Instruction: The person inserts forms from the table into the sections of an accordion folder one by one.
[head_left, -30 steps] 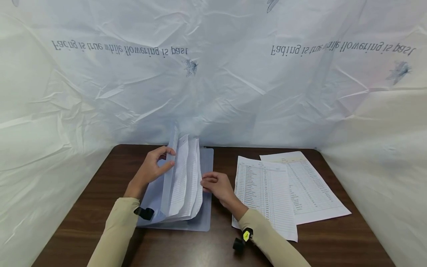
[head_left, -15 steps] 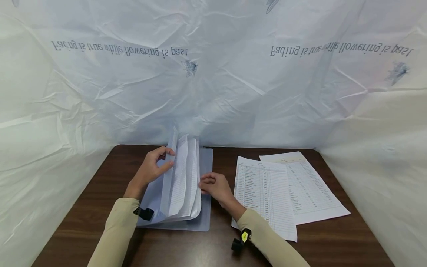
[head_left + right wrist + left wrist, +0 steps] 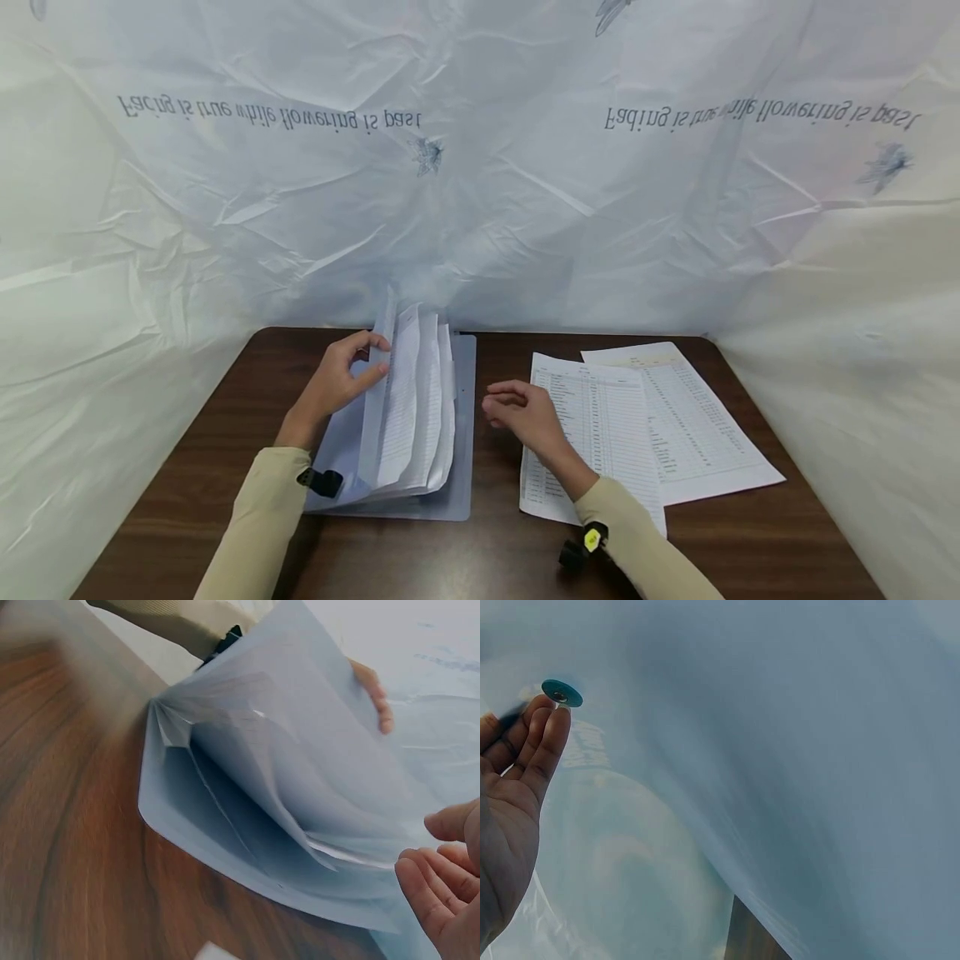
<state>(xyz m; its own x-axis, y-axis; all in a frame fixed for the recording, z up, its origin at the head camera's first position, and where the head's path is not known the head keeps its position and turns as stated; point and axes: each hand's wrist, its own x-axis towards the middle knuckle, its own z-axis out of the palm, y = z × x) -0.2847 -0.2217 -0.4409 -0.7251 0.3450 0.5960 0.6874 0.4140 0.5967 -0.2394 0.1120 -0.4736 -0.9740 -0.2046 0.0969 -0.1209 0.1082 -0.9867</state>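
A translucent blue-grey plastic document folder (image 3: 463, 450) lies spread on the table's left half. Its cover stands raised, and several white printed sheets (image 3: 431, 400) fan upright inside. My left hand (image 3: 337, 375) grips the cover's edge between thumb and fingers; in the right wrist view its fingertips (image 3: 383, 716) show over that edge. In the left wrist view a round teal button (image 3: 562, 693) sits right at the fingertips of the left hand (image 3: 517, 780). My right hand (image 3: 528, 412) hovers just right of the folder, fingers loosely bent, holding nothing.
Two printed table sheets lie on the right: a nearer one (image 3: 600, 433) partly under the right forearm, overlapping a farther one (image 3: 705, 425). The dark wooden table (image 3: 397, 558) ends at the back against a white printed plastic curtain (image 3: 495, 208).
My right hand has come away from the sheets' right edge and moved right. The sheets in the folder have spread slightly apart. The left hand keeps its hold with hardly any movement.
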